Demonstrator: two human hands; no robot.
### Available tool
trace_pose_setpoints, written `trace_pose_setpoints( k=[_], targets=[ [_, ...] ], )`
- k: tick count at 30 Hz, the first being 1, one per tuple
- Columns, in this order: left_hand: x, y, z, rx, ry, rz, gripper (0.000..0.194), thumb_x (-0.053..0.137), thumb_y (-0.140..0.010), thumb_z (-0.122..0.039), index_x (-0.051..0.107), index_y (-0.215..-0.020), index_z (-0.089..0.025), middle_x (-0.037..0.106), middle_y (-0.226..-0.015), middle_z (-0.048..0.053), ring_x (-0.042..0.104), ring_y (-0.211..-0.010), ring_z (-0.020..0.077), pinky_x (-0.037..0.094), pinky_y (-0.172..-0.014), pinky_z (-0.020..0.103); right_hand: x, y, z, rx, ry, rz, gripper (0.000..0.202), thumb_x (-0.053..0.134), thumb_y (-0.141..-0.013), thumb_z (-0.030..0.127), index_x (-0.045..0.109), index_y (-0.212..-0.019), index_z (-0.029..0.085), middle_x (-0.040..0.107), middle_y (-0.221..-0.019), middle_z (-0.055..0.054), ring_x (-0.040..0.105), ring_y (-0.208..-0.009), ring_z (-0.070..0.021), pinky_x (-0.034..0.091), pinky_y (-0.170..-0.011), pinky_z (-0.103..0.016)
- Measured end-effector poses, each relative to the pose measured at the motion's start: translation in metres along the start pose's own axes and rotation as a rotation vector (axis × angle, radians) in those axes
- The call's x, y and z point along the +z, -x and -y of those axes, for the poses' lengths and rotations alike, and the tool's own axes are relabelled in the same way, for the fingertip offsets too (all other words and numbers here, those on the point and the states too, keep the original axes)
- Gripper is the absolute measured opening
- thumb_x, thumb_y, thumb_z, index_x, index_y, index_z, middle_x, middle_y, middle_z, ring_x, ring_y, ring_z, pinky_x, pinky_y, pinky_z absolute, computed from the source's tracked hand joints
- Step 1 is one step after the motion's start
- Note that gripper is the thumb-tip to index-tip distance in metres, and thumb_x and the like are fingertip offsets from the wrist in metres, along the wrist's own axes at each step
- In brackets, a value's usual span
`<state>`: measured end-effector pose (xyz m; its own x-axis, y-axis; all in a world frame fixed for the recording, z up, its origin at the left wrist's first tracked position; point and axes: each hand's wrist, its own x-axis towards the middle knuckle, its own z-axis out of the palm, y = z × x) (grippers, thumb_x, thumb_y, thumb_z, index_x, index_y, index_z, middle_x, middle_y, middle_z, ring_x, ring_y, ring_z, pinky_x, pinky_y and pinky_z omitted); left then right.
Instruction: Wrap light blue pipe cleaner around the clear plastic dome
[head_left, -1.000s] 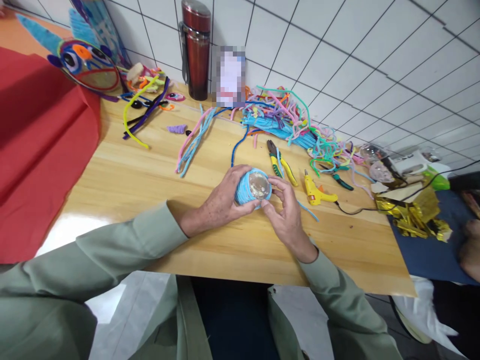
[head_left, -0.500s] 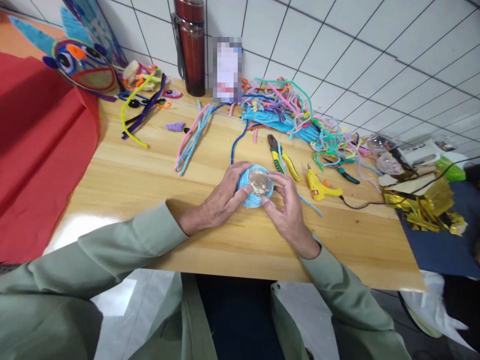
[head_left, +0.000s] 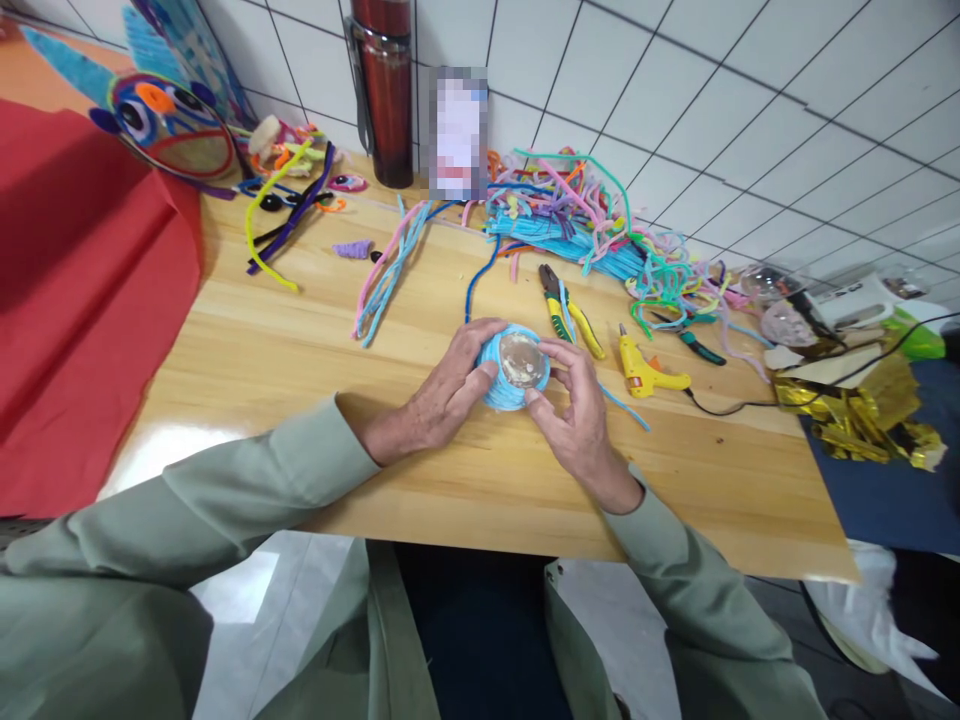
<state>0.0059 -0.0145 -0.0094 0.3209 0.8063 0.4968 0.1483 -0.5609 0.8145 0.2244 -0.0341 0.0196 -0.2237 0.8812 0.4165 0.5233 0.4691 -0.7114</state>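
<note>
A round piece wrapped in light blue pipe cleaner (head_left: 510, 398), with a clear-looking disc in its middle, is held between both hands just over the wooden table. My left hand (head_left: 442, 395) grips its left side, thumb on the front and fingers behind. On the right edge, my right hand (head_left: 579, 420) pinches it with thumb and fingers. A light blue strand (head_left: 626, 408) lies to the right of that hand. Beyond the hands are pliers with green and yellow handles (head_left: 583, 330). The yellow glue gun (head_left: 645, 375) rests to their right.
Coloured pipe cleaners (head_left: 570, 235) are heaped along the tiled wall, beside a phone (head_left: 457, 135) and a red-brown flask (head_left: 391, 110). Red cloth (head_left: 97, 300) covers the left side. Gold foil (head_left: 862, 405) lies at the right edge, near the glue gun's cord.
My left thumb has drawn back a little from the disc, and more of the disc shows. The whole view has shifted slightly.
</note>
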Motion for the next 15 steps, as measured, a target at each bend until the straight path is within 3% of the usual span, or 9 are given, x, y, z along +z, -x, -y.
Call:
trace_pose_setpoints(
  k=[5, 15],
  targets=[
    [-0.0008, -0.0026, -0.0014, -0.026, 0.015, -0.014, 0.045, 0.039, -0.116, -0.045, 0.047, -0.155, -0.024, 0.056, -0.157, 0.014, 0.052, -0.15, 0.025, 0.043, -0.131, 0.048, 0.0003, 0.0004, 0.0004, -0.012, -0.012, -0.003, 0.044, 0.067, -0.096, 0.027, 0.056, -0.139, 0.031, 0.063, -0.146, -0.012, 0.059, -0.142, -0.0334, 0.06, -0.111, -0.056],
    [-0.0009, -0.0053, 0.0022, 0.052, -0.046, -0.084, 0.046, 0.048, -0.114, -0.051, 0.055, -0.149, -0.022, 0.063, -0.148, 0.015, 0.061, -0.141, 0.0268, 0.05, -0.123, 0.048, 0.0007, 0.0005, -0.0032, -0.077, 0.003, -0.019, 0.048, 0.068, -0.095, 0.021, 0.057, -0.141, 0.03, 0.064, -0.144, -0.012, 0.062, -0.139, -0.0323, 0.061, -0.108, -0.055]
  ],
)
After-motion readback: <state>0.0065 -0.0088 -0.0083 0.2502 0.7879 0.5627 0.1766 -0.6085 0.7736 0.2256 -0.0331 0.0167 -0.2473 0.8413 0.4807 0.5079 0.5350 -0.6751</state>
